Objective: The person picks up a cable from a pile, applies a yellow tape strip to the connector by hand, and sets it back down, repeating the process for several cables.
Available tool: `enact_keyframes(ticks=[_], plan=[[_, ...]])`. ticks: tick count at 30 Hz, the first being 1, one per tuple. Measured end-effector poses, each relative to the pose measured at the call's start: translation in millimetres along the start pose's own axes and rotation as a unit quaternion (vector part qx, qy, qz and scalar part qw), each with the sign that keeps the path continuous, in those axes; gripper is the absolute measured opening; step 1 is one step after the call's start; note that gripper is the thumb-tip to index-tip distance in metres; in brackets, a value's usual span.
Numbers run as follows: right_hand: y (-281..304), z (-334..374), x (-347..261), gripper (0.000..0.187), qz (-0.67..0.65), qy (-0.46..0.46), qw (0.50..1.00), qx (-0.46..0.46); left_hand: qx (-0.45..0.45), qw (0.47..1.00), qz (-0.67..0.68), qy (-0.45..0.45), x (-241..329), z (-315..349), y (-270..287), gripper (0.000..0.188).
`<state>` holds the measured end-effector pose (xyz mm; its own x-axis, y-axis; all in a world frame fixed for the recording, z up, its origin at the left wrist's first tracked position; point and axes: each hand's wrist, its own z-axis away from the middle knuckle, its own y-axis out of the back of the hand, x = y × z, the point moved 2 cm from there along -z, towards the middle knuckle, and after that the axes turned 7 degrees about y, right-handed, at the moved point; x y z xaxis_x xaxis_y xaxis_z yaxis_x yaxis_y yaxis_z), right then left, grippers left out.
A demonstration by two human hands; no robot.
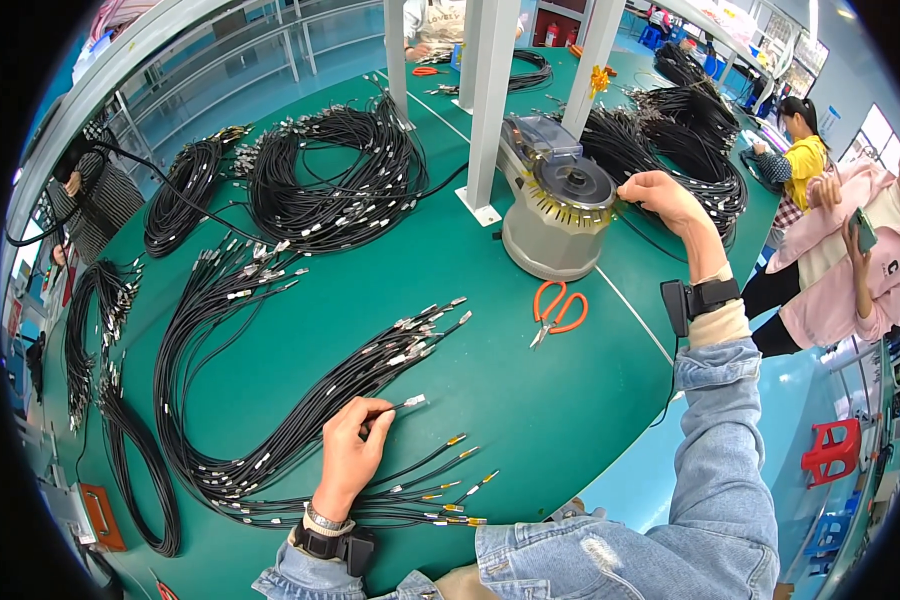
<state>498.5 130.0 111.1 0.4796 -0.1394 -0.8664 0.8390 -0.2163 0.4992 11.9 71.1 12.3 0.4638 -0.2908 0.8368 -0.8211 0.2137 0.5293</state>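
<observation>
My left hand (355, 447) is closed in a pinch on a black cable (397, 406), whose pale connector end sticks out past the fingers to the right. My right hand (667, 205) reaches to the right rim of a round grey machine (553, 240) with a dark disc on top and a ring of yellow tabs round its edge. Thumb and forefinger are pressed together there; whatever lies between them is too small to make out. Beside my left hand lies a long bundle of black cables (300, 430). Several cable ends with yellow bands (455, 507) fan out below it.
Orange-handled scissors (560, 308) lie in front of the machine on the green table (530, 430). Coiled black cables (335, 180) sit at the back left, more coils (705, 180) behind the machine. Grey posts (487, 110) rise from the table. People stand or sit around it.
</observation>
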Motion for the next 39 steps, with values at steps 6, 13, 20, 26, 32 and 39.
enact_keyframes(ticks=[6,13,20,26,32,39], plan=[[-6.2,-0.4,-3.1,0.013,-0.013,-0.010,0.999,0.031,0.019,1.000,0.003,-0.005,-0.1,0.1,0.7,0.006],[-43.9,39.5,-30.9,0.011,-0.210,0.076,0.970,0.096,0.037,0.999,-0.007,-0.035,2.8,-3.3,1.1,0.005],[-202.5,134.0,-75.2,0.007,-0.353,0.086,0.931,-0.028,0.062,0.994,0.066,0.065,-7.0,14.1,2.5,0.006],[-291.9,193.5,-84.0,0.003,-0.437,0.015,0.894,-0.099,0.087,0.973,0.187,0.106,6.3,27.1,-1.8,0.008],[-319.0,200.9,-80.6,0.002,-0.392,0.049,0.915,-0.087,0.072,0.984,0.148,0.065,10.8,24.6,5.0,0.009],[-330.0,195.5,-77.3,0.001,-0.402,0.078,0.912,-0.021,0.091,0.984,0.152,0.033,9.7,27.0,1.6,0.008]])
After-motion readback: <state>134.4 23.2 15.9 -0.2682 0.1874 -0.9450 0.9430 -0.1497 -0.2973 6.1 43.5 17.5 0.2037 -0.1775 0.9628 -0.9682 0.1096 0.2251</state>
